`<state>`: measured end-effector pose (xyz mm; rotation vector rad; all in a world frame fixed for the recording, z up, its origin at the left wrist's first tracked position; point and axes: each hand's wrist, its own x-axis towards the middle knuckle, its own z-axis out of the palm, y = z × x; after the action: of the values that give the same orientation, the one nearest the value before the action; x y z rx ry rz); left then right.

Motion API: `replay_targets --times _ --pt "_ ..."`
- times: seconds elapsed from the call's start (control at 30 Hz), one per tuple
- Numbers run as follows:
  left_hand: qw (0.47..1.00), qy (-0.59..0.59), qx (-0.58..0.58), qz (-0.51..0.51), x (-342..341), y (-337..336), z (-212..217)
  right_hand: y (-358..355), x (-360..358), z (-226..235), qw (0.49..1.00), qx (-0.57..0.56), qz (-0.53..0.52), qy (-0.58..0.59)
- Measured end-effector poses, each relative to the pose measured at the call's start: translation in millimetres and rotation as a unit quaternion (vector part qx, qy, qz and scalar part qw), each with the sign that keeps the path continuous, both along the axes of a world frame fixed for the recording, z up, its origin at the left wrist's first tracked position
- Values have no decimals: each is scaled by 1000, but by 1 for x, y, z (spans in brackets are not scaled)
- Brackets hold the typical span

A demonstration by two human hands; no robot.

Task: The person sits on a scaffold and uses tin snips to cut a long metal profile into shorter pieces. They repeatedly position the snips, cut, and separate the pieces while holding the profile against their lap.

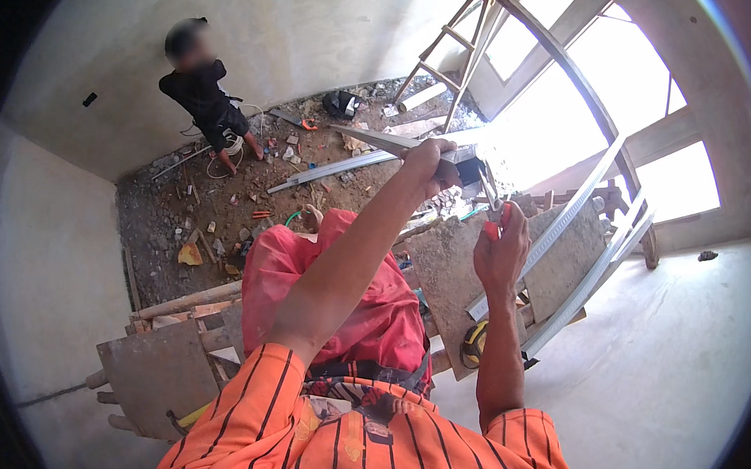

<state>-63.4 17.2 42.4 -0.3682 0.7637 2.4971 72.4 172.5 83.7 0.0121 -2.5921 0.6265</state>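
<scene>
My left hand (430,165) is closed around a long metal channel (372,137), a light grey strip that runs out to the left past my fist. Its near end beside my fist shows a dark, squarish face. My right hand (502,250) grips red-handled snips (493,230), held a little below and to the right of that end. The metal jaws of the snips point up toward the channel's end. Whether they touch it I cannot tell.
Wooden boards (450,264) form a platform, with more metal channels (577,203) and a yellow-black tape measure (474,343) at the right. Below, a person (200,89) stands on rubble-strewn ground. A wooden ladder (453,47) leans near bright window openings; a saw (290,118) lies below.
</scene>
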Motion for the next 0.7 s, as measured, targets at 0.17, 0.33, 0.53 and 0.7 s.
replay_targets --times 0.17,0.33,0.53,0.7 --pt "999 -24 -31 11 -5 4 -2 0 -6 -2 995 -72 -31 -62" --pt "1000 -21 -16 9 -1 8 -7 -4 -8 9 1000 -6 -1 30" --pt "1000 -3 -11 -2 3 8 -11 3 -13 1 999 -36 17 17" --pt "998 -33 -51 13 0 8 -11 5 -14 -5 996 -80 12 -29"
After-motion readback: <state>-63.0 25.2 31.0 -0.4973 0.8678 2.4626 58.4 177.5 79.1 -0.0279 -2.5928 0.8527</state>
